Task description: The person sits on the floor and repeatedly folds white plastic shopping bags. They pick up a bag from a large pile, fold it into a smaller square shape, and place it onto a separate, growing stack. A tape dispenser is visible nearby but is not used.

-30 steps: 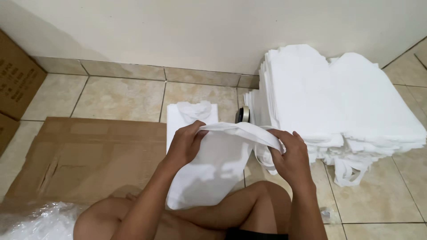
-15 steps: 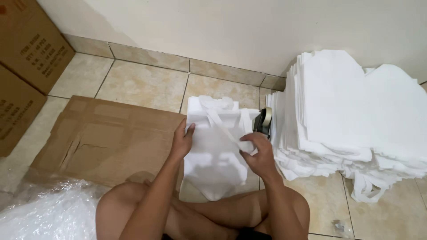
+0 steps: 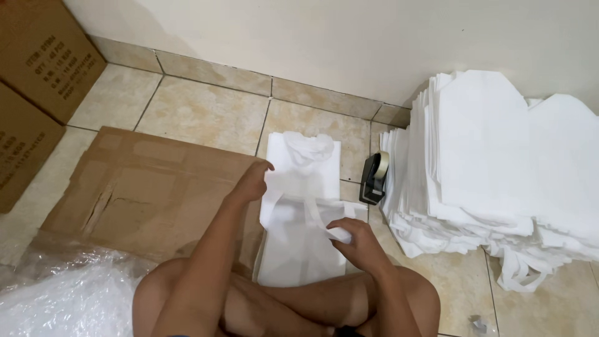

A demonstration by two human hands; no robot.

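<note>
At frame centre a white bag (image 3: 299,212) lies flat on the floor (image 3: 199,112). The left hand (image 3: 253,181) presses spread fingers on its left edge; the right hand (image 3: 355,240) pinches its handle strap. A stack (image 3: 499,162) sits right, just beside a tape dispenser (image 3: 374,178).

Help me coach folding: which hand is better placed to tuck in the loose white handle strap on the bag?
Probably the right hand: it already pinches the strap over the white bag. The left hand rests flat on the bag's left edge, beside the flattened cardboard.
</note>
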